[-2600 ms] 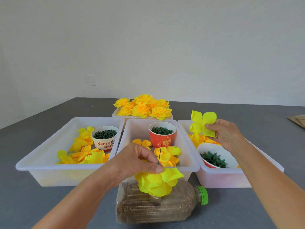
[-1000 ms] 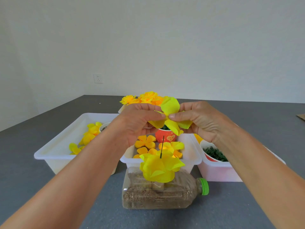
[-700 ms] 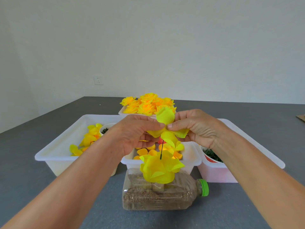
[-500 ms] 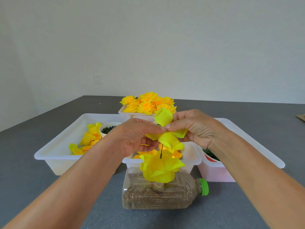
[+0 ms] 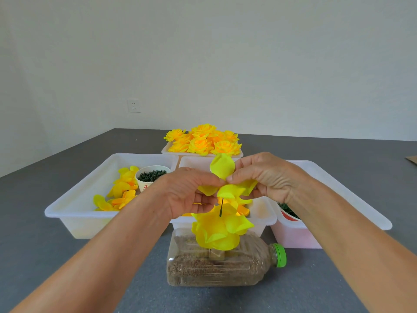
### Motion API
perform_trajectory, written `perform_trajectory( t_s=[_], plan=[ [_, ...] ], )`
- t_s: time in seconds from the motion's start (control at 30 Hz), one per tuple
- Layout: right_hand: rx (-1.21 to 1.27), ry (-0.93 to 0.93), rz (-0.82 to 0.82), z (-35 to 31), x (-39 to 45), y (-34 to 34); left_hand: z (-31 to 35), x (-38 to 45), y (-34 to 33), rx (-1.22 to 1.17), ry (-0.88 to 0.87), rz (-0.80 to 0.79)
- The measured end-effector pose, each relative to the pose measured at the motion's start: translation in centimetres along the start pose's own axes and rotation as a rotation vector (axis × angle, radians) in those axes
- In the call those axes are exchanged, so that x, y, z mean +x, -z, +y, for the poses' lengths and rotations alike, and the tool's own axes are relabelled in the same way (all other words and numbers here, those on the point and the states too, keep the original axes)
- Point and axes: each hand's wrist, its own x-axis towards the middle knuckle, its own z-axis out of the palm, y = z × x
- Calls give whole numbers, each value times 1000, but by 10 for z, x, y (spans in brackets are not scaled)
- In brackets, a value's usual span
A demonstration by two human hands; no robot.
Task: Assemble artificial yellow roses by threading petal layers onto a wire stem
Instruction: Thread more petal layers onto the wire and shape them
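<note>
Left hand (image 5: 187, 193): pinching the petal layer (image 5: 225, 179) at its centre, fingers curling under it.
Right hand (image 5: 268, 177): pinching the same layer from its 3 o'clock side.
Petal layer: hovering just above the wire stem (image 5: 221, 207) tip, one petal pointing to 12 o'clock.
Wire stem: standing upright, carrying the half-built rose (image 5: 216, 229).
Bottle (image 5: 221, 263): lying on the desk (image 5: 45, 256), green cap pointing to 3 o'clock, supporting the rose.
Finished roses (image 5: 203, 140): sitting at 12 o'clock, beyond the white trays (image 5: 74, 213).
</note>
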Motion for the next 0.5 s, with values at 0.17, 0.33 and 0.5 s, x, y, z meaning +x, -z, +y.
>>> perform_trajectory(
  t_s=[0.17, 0.33, 0.5],
  plan=[
    [43, -6, -38, 2, -1, -1, 1, -2, 0, -12, -3, -33],
    [61, 22, -17, -3, -2, 0, 6, -4, 2, -11, -24, -47],
    [49, 16, -17, 2, -3, -2, 2, -6, 1, 28, -33, -23]
  ],
)
